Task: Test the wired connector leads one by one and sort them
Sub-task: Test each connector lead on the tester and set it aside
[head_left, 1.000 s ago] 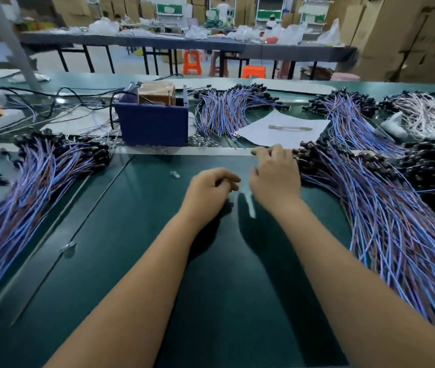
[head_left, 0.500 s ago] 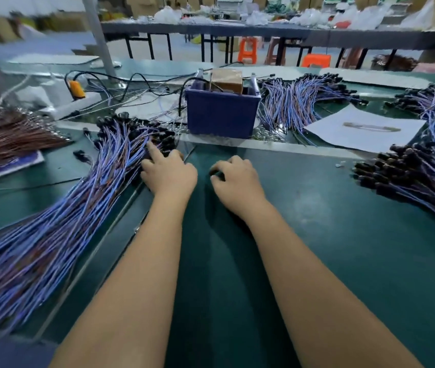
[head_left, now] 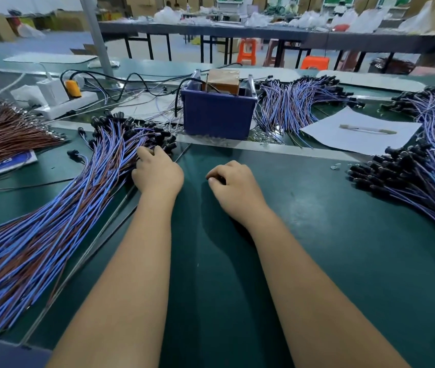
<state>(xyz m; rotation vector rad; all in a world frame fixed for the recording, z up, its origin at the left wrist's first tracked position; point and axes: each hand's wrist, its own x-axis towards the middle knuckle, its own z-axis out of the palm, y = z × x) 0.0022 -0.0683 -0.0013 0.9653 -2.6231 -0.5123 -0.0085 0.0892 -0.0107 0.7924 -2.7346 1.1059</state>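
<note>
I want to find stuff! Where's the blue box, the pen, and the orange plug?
blue box (head_left: 217, 115), head view, on its front wall.
pen (head_left: 367, 129), head view, on the middle of its barrel, lying on the white paper.
orange plug (head_left: 73, 88), head view, on its orange body, in the white power strip.
</note>
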